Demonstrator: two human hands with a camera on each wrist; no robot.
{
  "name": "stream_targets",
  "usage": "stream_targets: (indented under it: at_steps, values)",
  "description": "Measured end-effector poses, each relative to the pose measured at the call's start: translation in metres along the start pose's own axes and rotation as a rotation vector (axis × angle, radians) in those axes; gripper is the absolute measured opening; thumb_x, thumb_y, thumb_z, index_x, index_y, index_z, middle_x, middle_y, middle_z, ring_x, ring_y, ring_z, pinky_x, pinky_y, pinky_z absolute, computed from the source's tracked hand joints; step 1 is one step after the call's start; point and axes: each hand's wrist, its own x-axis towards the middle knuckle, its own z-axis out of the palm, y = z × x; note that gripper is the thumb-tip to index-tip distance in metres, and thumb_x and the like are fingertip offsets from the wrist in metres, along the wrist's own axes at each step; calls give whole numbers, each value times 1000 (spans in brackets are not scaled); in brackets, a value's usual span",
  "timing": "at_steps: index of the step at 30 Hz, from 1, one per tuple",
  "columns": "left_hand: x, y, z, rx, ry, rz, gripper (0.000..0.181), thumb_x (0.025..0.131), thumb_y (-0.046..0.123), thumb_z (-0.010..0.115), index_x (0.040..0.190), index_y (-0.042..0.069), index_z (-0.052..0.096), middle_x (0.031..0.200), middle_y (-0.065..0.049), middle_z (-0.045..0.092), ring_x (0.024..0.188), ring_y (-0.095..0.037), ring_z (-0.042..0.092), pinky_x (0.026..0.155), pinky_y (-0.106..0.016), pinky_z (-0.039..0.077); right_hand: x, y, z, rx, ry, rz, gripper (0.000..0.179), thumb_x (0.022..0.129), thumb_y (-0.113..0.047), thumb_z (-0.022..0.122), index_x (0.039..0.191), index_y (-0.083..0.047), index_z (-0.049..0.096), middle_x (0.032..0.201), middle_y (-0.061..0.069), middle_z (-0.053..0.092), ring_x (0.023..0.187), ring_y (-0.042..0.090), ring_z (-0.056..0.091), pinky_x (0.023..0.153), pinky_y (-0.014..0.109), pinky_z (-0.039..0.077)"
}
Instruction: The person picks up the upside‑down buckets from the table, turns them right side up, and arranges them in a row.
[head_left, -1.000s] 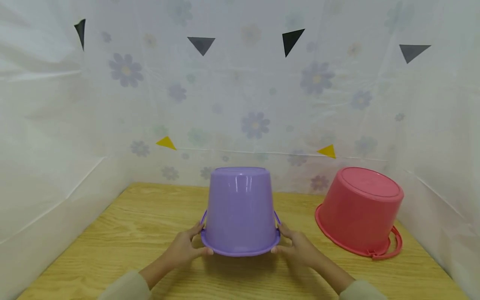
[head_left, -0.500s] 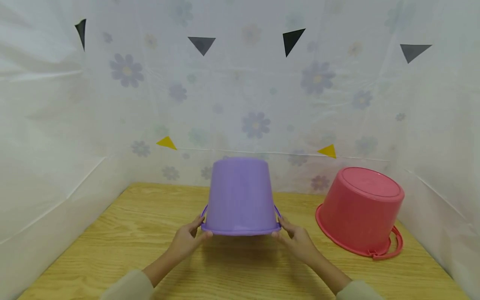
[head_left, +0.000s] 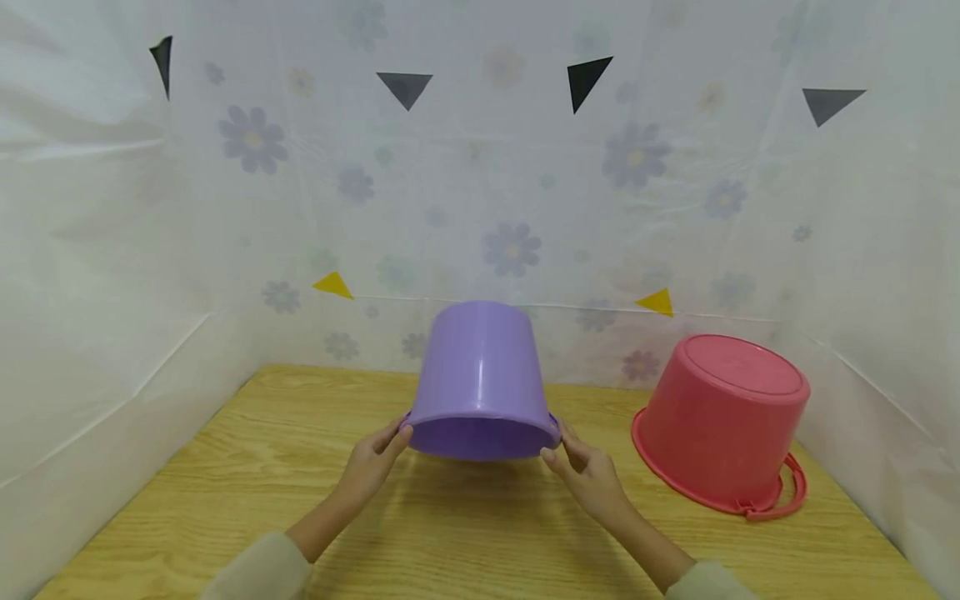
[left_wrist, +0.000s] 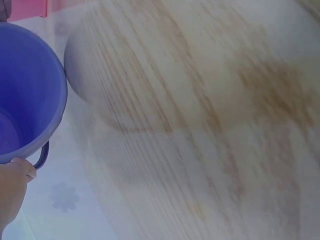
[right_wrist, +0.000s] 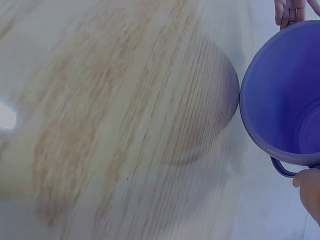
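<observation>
Left of an upturned red plastic bucket (head_left: 727,417), a person's left hand (head_left: 371,462) and right hand (head_left: 592,479) are gripping opposite sides of the rim of a glossy purple plastic bucket (head_left: 480,358), which is leaning with its open mouth facing the person. The red bucket is resting on a yellowish wood-grain table (head_left: 300,433), while a pale, flower-printed sheet (head_left: 450,192) is hanging behind it.

Your desk (head_left: 480,533) is yellowish wood-grain, and you've got a red bucket (head_left: 723,425) sitting bottom-up, right of frame.
</observation>
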Motion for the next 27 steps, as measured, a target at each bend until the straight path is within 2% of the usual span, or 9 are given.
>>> stream_targets:
  at_steps: [7, 12, 14, 18, 24, 27]
  values:
    - [2, 4, 1, -65, -26, 20, 53, 98, 27, 44, 140, -3, 34, 146, -18, 34, 136, -34, 30, 111, -46, 28, 0, 0, 0, 34, -10, 69, 56, 92, -13, 55, 134, 14, 32, 144, 25, 28, 134, 32, 28, 104, 41, 34]
    - [3, 4, 2, -90, -14, 34, 52, 98, 24, 46, 142, 0, 32, 147, -15, 33, 136, -31, 31, 111, -43, 29, 1, 0, 1, 24, 12, 63, 56, 92, -18, 54, 135, 11, 34, 144, 25, 30, 133, 35, 31, 103, 45, 35]
    - [3, 4, 2, -105, -11, 52, 52, 98, 21, 46, 142, 0, 31, 148, -15, 31, 136, -31, 31, 110, -42, 29, 1, 0, 1, 11, 21, 42, 55, 92, -18, 53, 134, 12, 35, 142, 28, 31, 132, 39, 32, 102, 42, 38]
    - [5, 2, 4, -131, 4, 107, 52, 96, 14, 48, 142, -4, 29, 148, -19, 28, 136, -32, 30, 109, -40, 28, 1, 0, 2, 33, 34, 38, 55, 92, -18, 54, 135, 11, 35, 142, 27, 32, 130, 38, 35, 101, 39, 40]
    - [4, 5, 2, -151, -4, 185, 54, 95, 8, 49, 142, -6, 26, 150, -23, 20, 138, -34, 22, 107, -38, 27, 3, -2, 1, 65, 11, 52, 54, 93, -13, 52, 138, 7, 32, 144, 21, 32, 131, 33, 36, 104, 43, 35]
    - [4, 6, 2, -160, -14, 204, 56, 95, 7, 50, 142, -7, 24, 151, -22, 18, 138, -32, 21, 107, -36, 27, 4, -4, 0, 80, -3, 45, 55, 93, -12, 51, 139, 8, 30, 146, 21, 30, 133, 30, 33, 105, 40, 33]
